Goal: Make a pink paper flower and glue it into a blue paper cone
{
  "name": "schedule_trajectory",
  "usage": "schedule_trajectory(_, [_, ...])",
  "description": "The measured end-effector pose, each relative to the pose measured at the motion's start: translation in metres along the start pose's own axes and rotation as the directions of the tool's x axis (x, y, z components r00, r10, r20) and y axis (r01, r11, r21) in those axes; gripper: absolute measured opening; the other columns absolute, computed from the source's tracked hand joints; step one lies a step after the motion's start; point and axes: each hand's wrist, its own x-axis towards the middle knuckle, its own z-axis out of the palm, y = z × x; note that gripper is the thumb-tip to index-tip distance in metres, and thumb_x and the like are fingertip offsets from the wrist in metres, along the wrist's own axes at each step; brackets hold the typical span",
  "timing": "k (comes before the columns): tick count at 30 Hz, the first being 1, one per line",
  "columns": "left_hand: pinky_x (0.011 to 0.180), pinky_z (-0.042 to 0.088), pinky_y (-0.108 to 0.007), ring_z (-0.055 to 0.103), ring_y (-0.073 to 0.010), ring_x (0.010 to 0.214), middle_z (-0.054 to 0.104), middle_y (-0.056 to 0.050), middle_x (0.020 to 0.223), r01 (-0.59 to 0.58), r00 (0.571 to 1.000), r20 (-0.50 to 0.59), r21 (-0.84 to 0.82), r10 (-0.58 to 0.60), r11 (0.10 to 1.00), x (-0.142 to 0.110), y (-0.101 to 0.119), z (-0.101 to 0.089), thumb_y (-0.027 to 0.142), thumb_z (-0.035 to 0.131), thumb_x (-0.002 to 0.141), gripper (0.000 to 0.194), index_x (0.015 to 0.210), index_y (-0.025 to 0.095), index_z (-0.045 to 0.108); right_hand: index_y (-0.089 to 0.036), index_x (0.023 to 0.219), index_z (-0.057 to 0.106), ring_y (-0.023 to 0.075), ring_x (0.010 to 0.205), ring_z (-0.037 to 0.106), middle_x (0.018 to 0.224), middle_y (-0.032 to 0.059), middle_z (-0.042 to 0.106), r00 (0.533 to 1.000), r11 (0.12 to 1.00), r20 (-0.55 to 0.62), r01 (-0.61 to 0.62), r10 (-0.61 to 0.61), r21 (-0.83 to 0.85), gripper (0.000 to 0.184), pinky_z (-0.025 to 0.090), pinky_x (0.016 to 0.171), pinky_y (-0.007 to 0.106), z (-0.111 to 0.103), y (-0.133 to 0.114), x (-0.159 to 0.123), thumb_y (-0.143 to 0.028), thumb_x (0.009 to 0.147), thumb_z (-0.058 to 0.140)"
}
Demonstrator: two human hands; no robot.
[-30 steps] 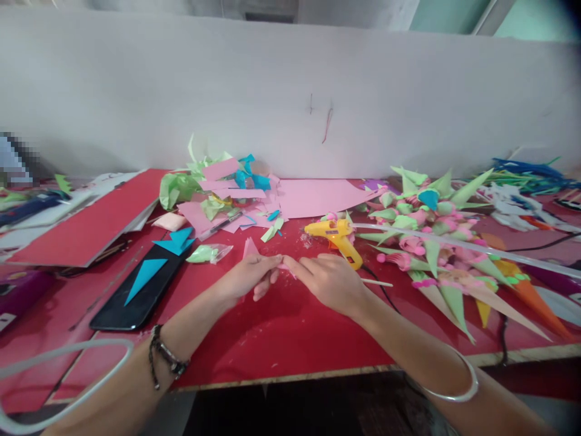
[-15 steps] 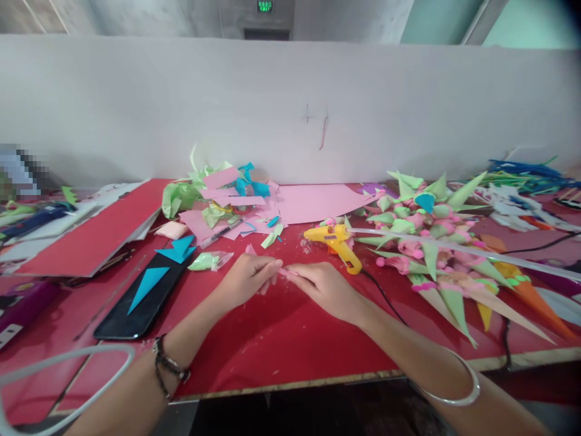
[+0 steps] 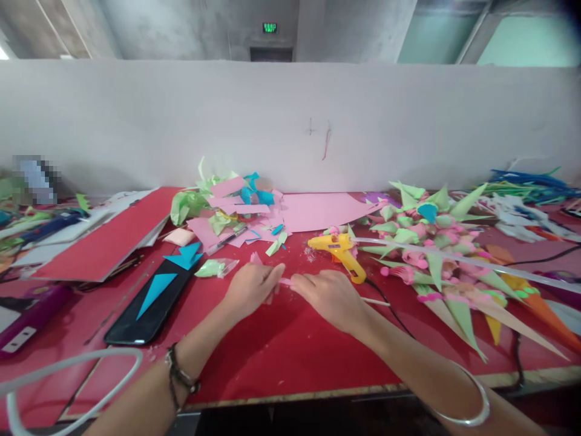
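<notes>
Above the middle of the red surface (image 3: 281, 357), we hold a small pink paper piece (image 3: 285, 281) between our left hand (image 3: 249, 287) and our right hand (image 3: 329, 297). Our left hand is curled, thumb and fingers pinching one side of it; our right hand has its fingers folded in and grips the opposite end at the tips. Another bit of pink (image 3: 255, 259) shows behind our left hand, though we cannot tell whether it belongs to the same piece. Taking our hands as the dial's centre, we have a yellow glue gun (image 3: 331, 243) at two o'clock, a long translucent stick (image 3: 408, 244) running from its back across a heap of green and pink cones (image 3: 436, 278) at three. At one o'clock we see a pink sheet (image 3: 318, 212) lying flat, and at eleven a jumble of scraps (image 3: 227, 206) with a pen (image 3: 228, 240). Toward ten sits a small clear bag (image 3: 215, 268) with something pale green inside. At nine, blue triangles (image 3: 157, 293) rest on our black phone (image 3: 131, 327).
</notes>
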Motion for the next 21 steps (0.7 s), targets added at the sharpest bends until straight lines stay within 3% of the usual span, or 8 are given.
schedule_trajectory(3, [0.054, 0.033, -0.021, 0.051, -0.0112, 0.056, 0.061, -0.002, 0.062, -0.276, 0.959, -0.005, 0.190, 0.282, 0.942, 0.000, -0.001, -0.009, 0.038, 0.041, 0.081, 0.032, 0.066, 0.016, 0.059, -0.017, 0.076, 0.056, 0.0100, 0.053, 0.056, 0.060, 0.0008, 0.062, 0.993, 0.975, 0.049, -0.112, 0.104, 0.191, 0.035, 0.025, 0.049, 0.022, -0.001, -0.002, 0.000, -0.033, 0.091, 0.028])
schedule_trajectory(6, [0.052, 0.032, -0.019, 0.050, -0.0094, 0.053, 0.059, 0.000, 0.058, -0.344, 0.939, 0.052, 0.136, 0.340, 0.929, 0.000, -0.002, -0.015, 0.036, 0.042, 0.082, 0.031, 0.066, 0.016, 0.059, -0.017, 0.074, 0.056, 0.0098, 0.053, 0.056, 0.060, 0.0005, 0.062, 0.990, 0.951, 0.051, -0.138, 0.129, 0.275, 0.037, 0.025, 0.048, 0.021, -0.003, -0.003, 0.000, -0.035, 0.090, 0.028])
schedule_trajectory(12, [0.040, 0.029, -0.017, 0.040, -0.0058, 0.033, 0.039, 0.006, 0.033, -0.111, 0.990, 0.065, -0.153, 0.122, 0.982, -0.001, -0.001, -0.004, 0.041, 0.037, 0.082, 0.043, 0.048, 0.016, 0.042, -0.016, 0.071, 0.056, 0.0093, 0.048, 0.053, 0.055, -0.0002, 0.060, 0.997, 0.987, -0.046, -0.058, 0.065, 0.147, 0.038, 0.022, 0.048, 0.023, -0.001, 0.000, -0.002, -0.032, 0.091, 0.028])
schedule_trajectory(16, [0.035, 0.023, -0.016, 0.045, -0.0066, 0.029, 0.033, 0.007, 0.027, 0.079, 0.983, 0.182, -0.379, -0.009, 0.922, 0.000, 0.000, 0.002, 0.045, 0.037, 0.081, 0.045, 0.046, 0.016, 0.035, -0.017, 0.072, 0.055, 0.0091, 0.044, 0.049, 0.052, -0.0016, 0.059, 0.996, 0.999, -0.087, -0.002, 0.006, 0.035, 0.034, 0.019, 0.048, 0.024, 0.000, 0.003, -0.002, -0.030, 0.091, 0.029])
schedule_trajectory(21, [0.035, 0.022, -0.016, 0.047, -0.0072, 0.029, 0.031, 0.008, 0.024, 0.188, 0.968, 0.238, -0.454, -0.084, 0.871, -0.001, 0.001, 0.000, 0.047, 0.041, 0.079, 0.046, 0.045, 0.016, 0.035, -0.018, 0.075, 0.056, 0.0094, 0.045, 0.048, 0.053, -0.0015, 0.058, 0.994, 0.997, -0.098, 0.051, -0.056, -0.058, 0.031, 0.019, 0.048, 0.026, 0.001, 0.001, -0.002, -0.027, 0.090, 0.031])
